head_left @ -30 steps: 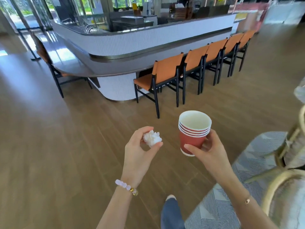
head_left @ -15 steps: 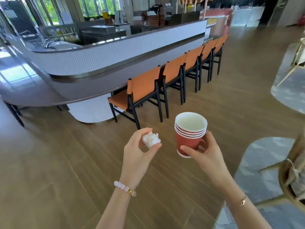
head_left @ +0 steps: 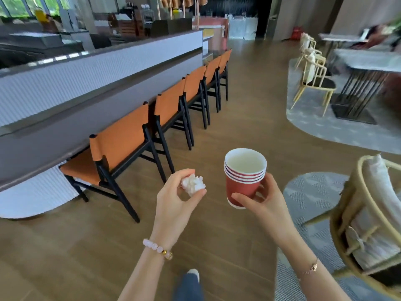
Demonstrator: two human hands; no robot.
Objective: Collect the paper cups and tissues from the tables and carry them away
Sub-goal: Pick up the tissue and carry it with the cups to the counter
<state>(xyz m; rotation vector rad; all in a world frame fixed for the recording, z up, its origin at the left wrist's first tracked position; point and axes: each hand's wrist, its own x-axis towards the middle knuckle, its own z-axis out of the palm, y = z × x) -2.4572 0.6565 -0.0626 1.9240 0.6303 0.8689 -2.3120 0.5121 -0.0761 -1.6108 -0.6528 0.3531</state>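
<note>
Head view. The left hand (head_left: 175, 200) is raised at waist level with the palm turned up. Thumb and fingertips pinch a crumpled white tissue (head_left: 193, 184), which sits proud of the fingers; the light pinch suits a wad with no weight. A bead bracelet (head_left: 157, 248) sits on that wrist.

The right hand (head_left: 263, 202) wraps the lower wall of a stack of red paper cups (head_left: 244, 177), thumb in front and fingers behind. About four rims show, nested. The stack is held upright, mouth up, probably so any dregs stay inside; the top cup's contents cannot be made out. Nesting lets one hand carry them all.

Both items are clear of any table, over the wooden floor (head_left: 238, 118). A row of orange chairs (head_left: 121, 137) lines the counter (head_left: 86, 83) to the left; a cane chair (head_left: 368, 213) stands on a rug at right. A table (head_left: 368, 61) lies well beyond.

Judgement: collection looks done, and the carrying-away stage is in hand.
</note>
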